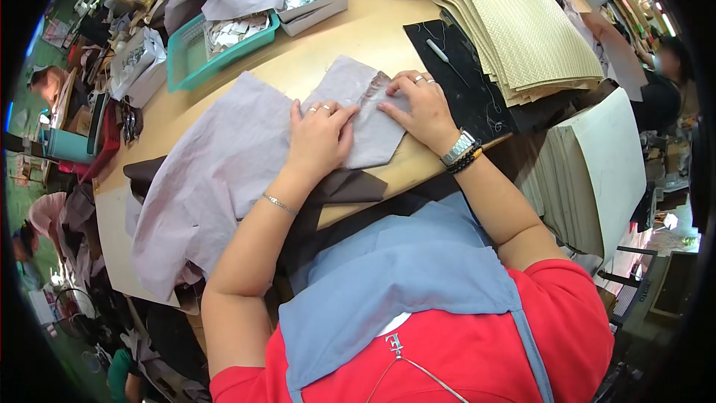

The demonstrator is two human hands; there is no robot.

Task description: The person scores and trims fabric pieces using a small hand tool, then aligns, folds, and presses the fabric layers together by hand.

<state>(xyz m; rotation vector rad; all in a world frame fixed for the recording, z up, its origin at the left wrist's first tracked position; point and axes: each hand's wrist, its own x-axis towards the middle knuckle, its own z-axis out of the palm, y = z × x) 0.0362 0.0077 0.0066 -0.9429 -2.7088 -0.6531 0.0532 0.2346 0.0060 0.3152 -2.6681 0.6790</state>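
A pale lilac cloth piece (347, 82) lies on the wooden table (380, 26), with a dark shiny strip (371, 91) along part of it. My left hand (321, 136) rests on this piece, its fingers bent and pressed together at the left end of the strip; what they pinch is too small to make out. At the strip's right side is my right hand (424, 110), its thumb and forefinger apart over the cloth. A larger lilac cloth (209, 172) spreads left of my left hand. Dark fabric (349, 186) shows beneath, near the table's front edge.
A teal tray (183, 60) of small pieces and a grey box (321, 13) stand at the back. A white-handled awl (438, 51) lies on a black sheet (466, 97). Quilted yellow sheets (522, 37) are stacked at right. A person (664, 82) is at far right.
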